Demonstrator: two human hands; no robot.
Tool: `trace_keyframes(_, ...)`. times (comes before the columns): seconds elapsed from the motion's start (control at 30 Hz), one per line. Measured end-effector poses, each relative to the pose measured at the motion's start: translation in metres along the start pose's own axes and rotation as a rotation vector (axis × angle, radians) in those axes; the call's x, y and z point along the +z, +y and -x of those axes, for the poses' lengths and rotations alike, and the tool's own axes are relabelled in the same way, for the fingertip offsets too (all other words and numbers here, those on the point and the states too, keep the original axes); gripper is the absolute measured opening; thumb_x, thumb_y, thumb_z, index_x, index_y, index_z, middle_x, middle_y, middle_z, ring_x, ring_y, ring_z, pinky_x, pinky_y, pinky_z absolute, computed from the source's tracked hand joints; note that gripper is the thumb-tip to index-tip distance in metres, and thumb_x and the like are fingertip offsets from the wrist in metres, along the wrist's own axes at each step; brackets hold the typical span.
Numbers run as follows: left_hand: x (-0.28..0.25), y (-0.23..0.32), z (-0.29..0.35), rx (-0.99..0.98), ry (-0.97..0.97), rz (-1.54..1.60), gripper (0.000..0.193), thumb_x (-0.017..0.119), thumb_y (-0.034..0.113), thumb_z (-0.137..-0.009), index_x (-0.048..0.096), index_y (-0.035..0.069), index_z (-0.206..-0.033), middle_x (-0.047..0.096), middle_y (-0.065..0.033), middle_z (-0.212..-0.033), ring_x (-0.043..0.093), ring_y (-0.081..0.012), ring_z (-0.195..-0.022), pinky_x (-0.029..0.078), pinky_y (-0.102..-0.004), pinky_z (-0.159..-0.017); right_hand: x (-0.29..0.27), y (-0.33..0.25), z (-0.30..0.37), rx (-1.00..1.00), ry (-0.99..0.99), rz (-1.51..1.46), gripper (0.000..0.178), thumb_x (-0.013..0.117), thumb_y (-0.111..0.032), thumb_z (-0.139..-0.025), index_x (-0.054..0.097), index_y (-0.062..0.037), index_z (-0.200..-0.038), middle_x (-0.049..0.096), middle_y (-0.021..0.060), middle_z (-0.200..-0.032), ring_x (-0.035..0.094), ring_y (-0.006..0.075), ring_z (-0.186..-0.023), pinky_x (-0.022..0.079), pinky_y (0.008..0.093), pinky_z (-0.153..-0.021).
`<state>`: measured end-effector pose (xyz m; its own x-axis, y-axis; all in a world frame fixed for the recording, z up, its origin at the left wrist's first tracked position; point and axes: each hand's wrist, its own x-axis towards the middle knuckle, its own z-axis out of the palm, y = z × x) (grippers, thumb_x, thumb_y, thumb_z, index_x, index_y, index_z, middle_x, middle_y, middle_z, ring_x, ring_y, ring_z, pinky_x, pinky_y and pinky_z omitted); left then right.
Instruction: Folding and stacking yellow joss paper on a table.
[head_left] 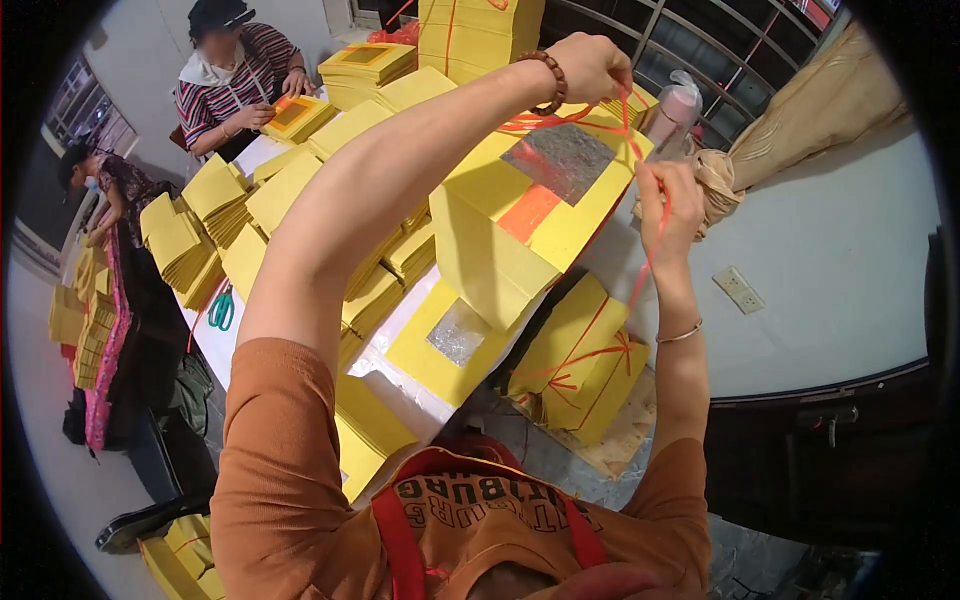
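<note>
Red plastic string [628,118] runs taut between my two hands above a stack of yellow paper [565,238]. The stack's top carries a silver foil square [562,162] and an orange patch [530,212]. My left hand [590,68], a beaded bracelet on its wrist, is closed on the string over the stack's far end. Nearer and to the right, my right hand [672,205] is closed around the same string, whose loose tail hangs beside the forearm. More red strands lie across the stack's far end. A yellow sheet [492,258] stands tilted at its near left side.
Yellow paper piles [290,190] cover the table's left. Green-handled scissors [222,308] lie at its left edge. A string-tied yellow bundle [580,365] sits low on a wooden board. A pink bottle [676,108] stands by the curtain [800,110]. Two people work at the far left.
</note>
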<state>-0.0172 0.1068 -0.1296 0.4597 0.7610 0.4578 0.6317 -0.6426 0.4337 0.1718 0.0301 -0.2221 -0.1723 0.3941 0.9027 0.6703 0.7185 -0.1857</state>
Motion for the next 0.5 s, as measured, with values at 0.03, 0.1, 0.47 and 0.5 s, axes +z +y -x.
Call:
trace_keyframes(0.03, 0.0, 0.0, 0.001, -0.07, -0.045, 0.124, 0.015, 0.063, 0.012, -0.081, 0.067, 0.004, -0.093, 0.066, -0.0069, -0.072, 0.065, -0.0138, -0.065, 0.052, -0.0276, -0.06, -0.004, 0.001, 0.007, 0.003, 0.0, 0.008, 0.01, 0.067, -0.014, -0.08, 0.062, -0.0056, -0.076, 0.059, 0.0052, -0.074, 0.056, 0.0222, -0.067, 0.036, 0.0326, -0.062)
trace_keyframes(0.1, -0.003, -0.018, 0.004, -0.209, -0.04, 0.303, 0.012, 0.062, 0.007, -0.082, 0.064, -0.001, -0.091, 0.064, -0.0044, -0.069, 0.062, -0.0105, -0.058, 0.05, -0.0232, -0.052, -0.007, 0.001, 0.02, 0.003, -0.08, -0.008, 0.014, 0.065, -0.013, -0.081, 0.059, -0.0045, -0.073, 0.052, 0.0066, -0.068, 0.051, 0.0242, -0.062, 0.035, 0.0336, -0.061)
trace_keyframes(0.47, 0.031, -0.083, 0.02, -0.555, 0.144, 0.486, 0.007, 0.058, 0.004, -0.085, 0.062, 0.001, -0.09, 0.064, -0.0059, -0.074, 0.064, -0.0125, -0.059, 0.054, -0.0243, -0.053, -0.012, 0.009, 0.028, 0.183, -0.345, -0.405, 0.018, 0.058, -0.014, -0.087, 0.058, -0.0002, -0.076, 0.058, 0.0111, -0.082, 0.053, 0.0208, -0.071, 0.041, 0.0326, -0.069)
trace_keyframes(0.5, 0.03, -0.082, 0.021, -0.583, 0.122, 0.589, 0.007, 0.059, 0.004, -0.085, 0.062, 0.001, -0.09, 0.063, -0.0054, -0.073, 0.063, -0.0122, -0.059, 0.055, -0.0245, -0.054, -0.01, 0.008, 0.022, 0.21, -0.338, -0.527, 0.018, 0.057, -0.014, -0.088, 0.061, 0.0004, -0.08, 0.062, 0.0118, -0.089, 0.057, 0.0195, -0.078, 0.043, 0.0316, -0.074)
